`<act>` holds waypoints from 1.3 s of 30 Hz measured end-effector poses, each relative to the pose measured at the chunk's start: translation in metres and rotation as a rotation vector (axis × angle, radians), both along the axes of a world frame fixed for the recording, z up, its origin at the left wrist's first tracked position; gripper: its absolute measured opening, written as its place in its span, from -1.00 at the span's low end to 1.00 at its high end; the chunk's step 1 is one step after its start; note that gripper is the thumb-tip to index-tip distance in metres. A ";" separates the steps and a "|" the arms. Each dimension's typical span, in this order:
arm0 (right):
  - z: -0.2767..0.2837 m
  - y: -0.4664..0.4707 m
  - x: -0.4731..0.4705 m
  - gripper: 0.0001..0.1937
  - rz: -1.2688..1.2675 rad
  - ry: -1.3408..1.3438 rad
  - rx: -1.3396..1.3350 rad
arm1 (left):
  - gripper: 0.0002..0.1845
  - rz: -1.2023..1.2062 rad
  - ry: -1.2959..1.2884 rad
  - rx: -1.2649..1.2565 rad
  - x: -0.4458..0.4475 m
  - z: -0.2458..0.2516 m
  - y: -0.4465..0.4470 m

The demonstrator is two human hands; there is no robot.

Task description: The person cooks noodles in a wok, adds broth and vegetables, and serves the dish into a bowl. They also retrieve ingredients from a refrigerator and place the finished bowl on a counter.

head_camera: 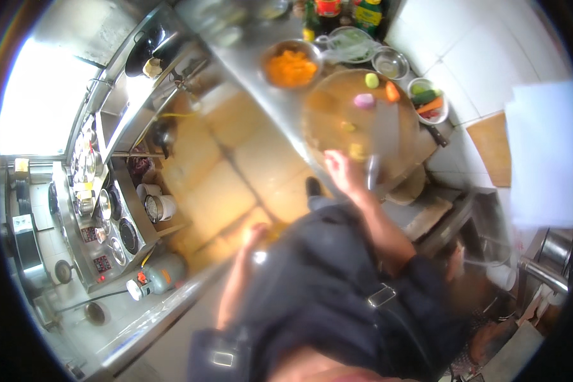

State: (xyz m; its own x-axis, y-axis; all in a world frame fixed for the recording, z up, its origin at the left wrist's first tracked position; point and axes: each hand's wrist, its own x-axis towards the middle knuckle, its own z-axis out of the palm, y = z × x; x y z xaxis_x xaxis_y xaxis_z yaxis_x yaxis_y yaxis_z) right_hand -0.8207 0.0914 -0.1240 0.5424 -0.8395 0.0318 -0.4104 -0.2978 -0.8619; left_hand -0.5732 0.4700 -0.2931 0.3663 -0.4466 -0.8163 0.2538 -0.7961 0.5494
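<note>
My right hand (339, 167), blurred with bent fingers, is over the near edge of a round wooden chopping board (327, 124). Beside it a cleaver lies on the board, its blurred blade (386, 126) pointing away and its pale handle (373, 172) towards me. A green vegetable piece (372, 80), a carrot piece (392, 91), a purple onion piece (364, 100) and yellowish pieces (357, 152) rest on the board. My left hand (254, 235) hangs low at my side, closed-looking and blurred. Close to it are a yellowish patch and a shiny spot; whether it holds anything is unclear.
A steel bowl of orange chunks (291, 68) stands left of the board. A white bowl of vegetables (429, 101) and a dark-handled knife (438, 136) are at its right. Bottles (367, 16) stand behind. Across the tiled floor are a gas cylinder (161, 273) and stoves (124, 229).
</note>
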 end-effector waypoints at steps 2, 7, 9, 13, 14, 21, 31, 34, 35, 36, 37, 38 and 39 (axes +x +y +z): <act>0.009 -0.018 0.046 -0.75 0.091 0.025 0.010 | -0.70 0.041 -0.149 -0.007 0.044 -0.003 0.010; 0.019 -0.044 0.132 -0.72 0.274 0.091 -0.066 | -0.80 0.157 -0.140 0.130 0.107 -0.028 0.040; 0.013 -0.051 0.156 -0.72 0.283 0.139 -0.065 | -0.84 0.175 -0.101 0.148 0.126 -0.037 0.040; -0.002 -0.068 0.205 -0.71 0.227 0.101 0.025 | -0.90 0.221 -0.035 0.154 0.176 -0.056 0.027; -0.004 -0.072 0.219 -0.72 0.216 0.118 0.036 | -0.91 0.238 -0.022 0.150 0.192 -0.062 0.024; -0.017 -0.120 0.383 -0.73 0.175 0.239 0.073 | -0.87 0.391 0.087 0.059 0.369 -0.111 -0.035; 0.007 -0.216 0.629 -0.69 0.260 0.112 0.211 | -0.88 0.208 -0.356 -0.124 0.729 -0.128 -0.293; 0.003 -0.249 0.671 -0.66 0.209 0.127 0.477 | -0.76 0.263 -0.248 -0.252 0.773 -0.121 -0.363; 0.002 -0.262 0.683 -0.64 0.191 0.106 0.586 | -0.73 0.269 -0.271 -0.248 0.781 -0.118 -0.384; 0.001 -0.276 0.697 -0.62 0.202 0.090 0.575 | -0.69 0.281 -0.294 -0.240 0.786 -0.114 -0.400; -0.002 -0.290 0.710 -0.60 0.212 0.077 0.587 | -0.66 0.317 -0.261 -0.156 0.785 -0.109 -0.413; -0.004 -0.304 0.724 -0.58 0.257 0.044 0.607 | -0.64 0.214 -0.339 -0.125 0.783 -0.101 -0.424; -0.007 -0.320 0.743 -0.49 0.216 0.047 0.706 | -0.62 0.147 -0.372 -0.021 0.786 -0.091 -0.435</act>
State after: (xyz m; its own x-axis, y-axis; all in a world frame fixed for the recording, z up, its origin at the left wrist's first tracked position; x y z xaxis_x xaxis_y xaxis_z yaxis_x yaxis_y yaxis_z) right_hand -0.0773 -0.2282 -0.1311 0.6855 -0.5257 -0.5037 -0.4466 0.2428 -0.8612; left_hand 0.2129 0.0352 -0.3844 0.6961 -0.3827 -0.6074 0.1448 -0.7538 0.6409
